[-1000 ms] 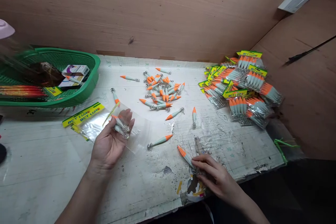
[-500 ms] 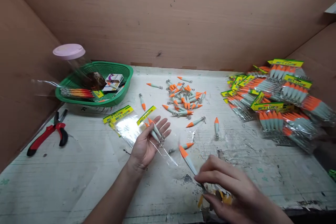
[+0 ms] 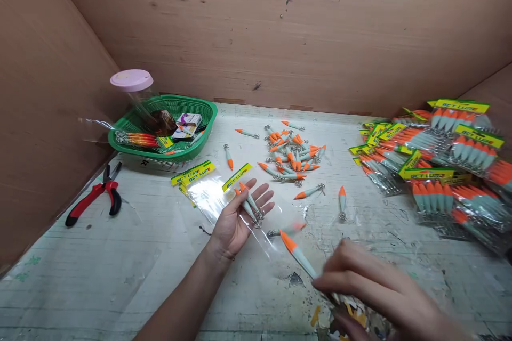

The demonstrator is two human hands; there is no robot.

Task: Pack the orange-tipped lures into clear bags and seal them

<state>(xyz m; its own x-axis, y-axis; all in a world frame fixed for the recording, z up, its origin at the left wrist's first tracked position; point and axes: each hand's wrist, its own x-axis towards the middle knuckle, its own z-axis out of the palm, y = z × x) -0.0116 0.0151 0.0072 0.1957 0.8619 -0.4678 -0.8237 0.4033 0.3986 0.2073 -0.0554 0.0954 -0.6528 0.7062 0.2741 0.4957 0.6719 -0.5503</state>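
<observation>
My left hand lies palm up over a clear bag with a yellow BCT LURE header, and a couple of orange-tipped pale squid lures rest on its spread fingers. My right hand, blurred at the lower right, pinches the hook end of one lure whose orange tip points up and left. A loose heap of the same lures lies at the middle of the table. Another single lure lies between my hands.
Filled lure packs pile up on the right. A green basket with boxes and a pink-lidded jar stands at the back left. Red-handled pliers lie by the left cardboard wall. More empty bags lie near the basket.
The view has swung left, bringing the pliers and jar into sight. My right hand has lifted its lure slightly and now looks blurred. My left hand's fingers have spread flatter.
</observation>
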